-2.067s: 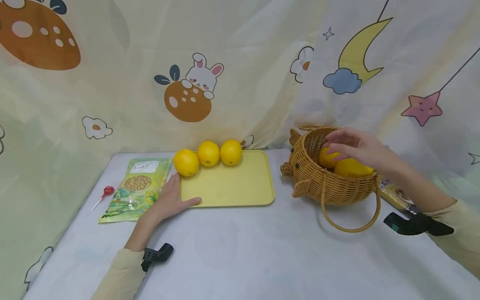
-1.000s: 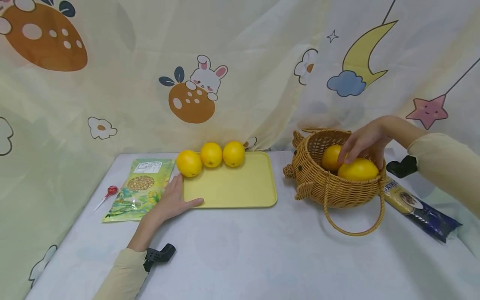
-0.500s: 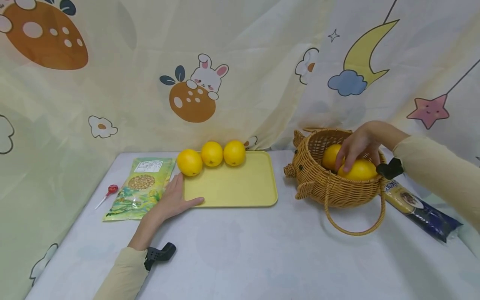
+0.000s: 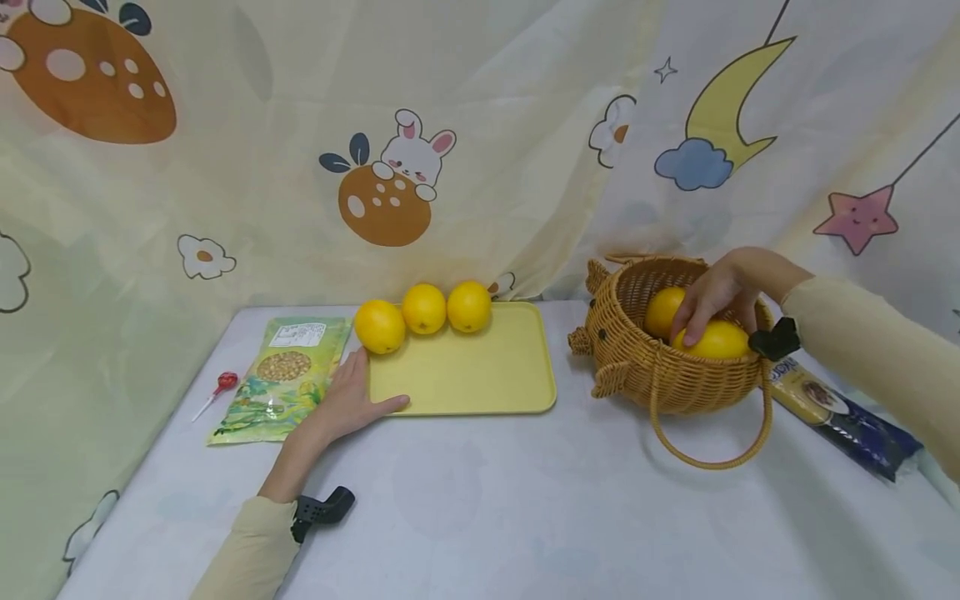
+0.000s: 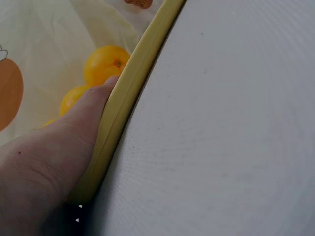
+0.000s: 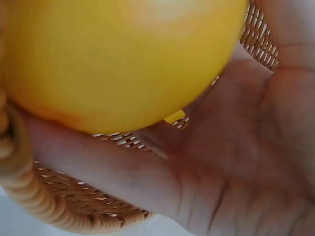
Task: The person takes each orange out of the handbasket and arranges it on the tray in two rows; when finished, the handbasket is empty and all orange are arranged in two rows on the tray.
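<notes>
Fingers (image 4: 701, 317) round fruit (image 4: 717, 340), wristcam-only palm (image 6: 226, 140)

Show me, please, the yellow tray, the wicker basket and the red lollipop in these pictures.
Yellow tray (image 4: 480, 375): head view, on its bare flat surface.
Wicker basket (image 4: 697, 388): head view, on its outer front wall.
Red lollipop (image 4: 227, 381): head view, on its candy end.

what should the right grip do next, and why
Probably lift the front yellow fruit up over the rim of the basket: the right grip curls round it, but it sits inside, while the left grip rests at the tray, where three similar fruits line the far side.
</notes>
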The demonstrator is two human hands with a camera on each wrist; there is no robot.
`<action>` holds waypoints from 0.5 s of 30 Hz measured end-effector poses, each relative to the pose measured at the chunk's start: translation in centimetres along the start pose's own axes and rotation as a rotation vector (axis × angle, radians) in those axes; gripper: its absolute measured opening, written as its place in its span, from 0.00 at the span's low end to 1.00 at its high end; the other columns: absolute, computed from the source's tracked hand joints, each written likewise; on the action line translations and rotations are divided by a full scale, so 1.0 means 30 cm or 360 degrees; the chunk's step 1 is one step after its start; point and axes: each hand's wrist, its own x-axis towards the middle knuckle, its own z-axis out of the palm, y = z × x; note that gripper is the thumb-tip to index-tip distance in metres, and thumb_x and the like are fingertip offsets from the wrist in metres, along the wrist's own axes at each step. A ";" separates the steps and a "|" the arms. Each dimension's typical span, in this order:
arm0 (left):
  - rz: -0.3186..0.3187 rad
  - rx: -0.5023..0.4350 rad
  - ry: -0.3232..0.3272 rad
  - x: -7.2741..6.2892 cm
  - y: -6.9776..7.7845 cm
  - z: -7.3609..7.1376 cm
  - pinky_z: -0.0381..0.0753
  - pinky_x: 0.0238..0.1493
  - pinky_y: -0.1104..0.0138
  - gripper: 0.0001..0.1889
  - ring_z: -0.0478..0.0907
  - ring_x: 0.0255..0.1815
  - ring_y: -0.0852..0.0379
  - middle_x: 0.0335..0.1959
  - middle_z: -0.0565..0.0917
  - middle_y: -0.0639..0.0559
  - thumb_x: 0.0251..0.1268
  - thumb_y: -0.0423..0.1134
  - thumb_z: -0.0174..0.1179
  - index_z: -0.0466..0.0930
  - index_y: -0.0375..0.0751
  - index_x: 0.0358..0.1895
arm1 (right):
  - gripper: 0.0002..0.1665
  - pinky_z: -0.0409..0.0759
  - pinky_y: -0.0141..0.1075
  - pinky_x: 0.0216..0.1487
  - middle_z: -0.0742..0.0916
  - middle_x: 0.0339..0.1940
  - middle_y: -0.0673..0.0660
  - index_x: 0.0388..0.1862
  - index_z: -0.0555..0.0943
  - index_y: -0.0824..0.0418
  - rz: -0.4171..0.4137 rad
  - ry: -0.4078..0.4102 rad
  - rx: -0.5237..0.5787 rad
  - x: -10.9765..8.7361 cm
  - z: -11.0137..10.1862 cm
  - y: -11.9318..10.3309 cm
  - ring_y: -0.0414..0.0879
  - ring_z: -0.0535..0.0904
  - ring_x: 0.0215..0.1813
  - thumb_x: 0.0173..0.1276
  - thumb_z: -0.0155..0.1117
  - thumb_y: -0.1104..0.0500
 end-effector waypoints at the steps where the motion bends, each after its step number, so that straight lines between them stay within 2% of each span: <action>1: 0.0005 -0.0006 0.0006 0.000 0.001 0.000 0.44 0.77 0.41 0.66 0.40 0.79 0.35 0.80 0.40 0.35 0.52 0.72 0.60 0.28 0.37 0.78 | 0.32 0.79 0.65 0.50 0.72 0.64 0.65 0.66 0.73 0.53 -0.0009 0.0004 -0.0001 0.000 -0.003 0.002 0.58 0.73 0.59 0.66 0.63 0.43; 6: 0.0006 -0.0007 0.0017 0.001 0.002 -0.004 0.43 0.77 0.41 0.65 0.40 0.79 0.35 0.80 0.40 0.34 0.53 0.71 0.61 0.28 0.36 0.77 | 0.35 0.81 0.63 0.49 0.74 0.62 0.64 0.70 0.69 0.55 -0.0044 0.0043 -0.0002 -0.003 -0.013 0.012 0.57 0.75 0.58 0.68 0.61 0.42; 10: 0.0002 -0.0003 0.0012 0.002 -0.001 -0.004 0.43 0.77 0.41 0.66 0.40 0.80 0.35 0.79 0.39 0.34 0.52 0.72 0.60 0.28 0.36 0.77 | 0.38 0.84 0.58 0.48 0.73 0.63 0.63 0.73 0.64 0.58 -0.0146 0.0084 0.0059 -0.022 -0.025 0.026 0.55 0.77 0.56 0.70 0.58 0.42; 13: -0.0009 -0.0008 -0.0003 0.002 -0.002 -0.003 0.42 0.78 0.42 0.66 0.39 0.80 0.36 0.80 0.39 0.35 0.51 0.73 0.60 0.27 0.37 0.77 | 0.36 0.85 0.55 0.46 0.74 0.61 0.61 0.75 0.61 0.57 -0.0365 0.0176 0.0173 -0.062 -0.041 0.048 0.54 0.79 0.53 0.73 0.52 0.44; 15: -0.0007 -0.0009 -0.0004 0.002 -0.002 -0.003 0.42 0.77 0.41 0.67 0.39 0.80 0.35 0.80 0.39 0.35 0.51 0.73 0.60 0.27 0.36 0.77 | 0.30 0.85 0.53 0.47 0.77 0.59 0.57 0.74 0.62 0.49 -0.0581 0.0292 0.0261 -0.096 -0.053 0.062 0.53 0.80 0.51 0.76 0.47 0.46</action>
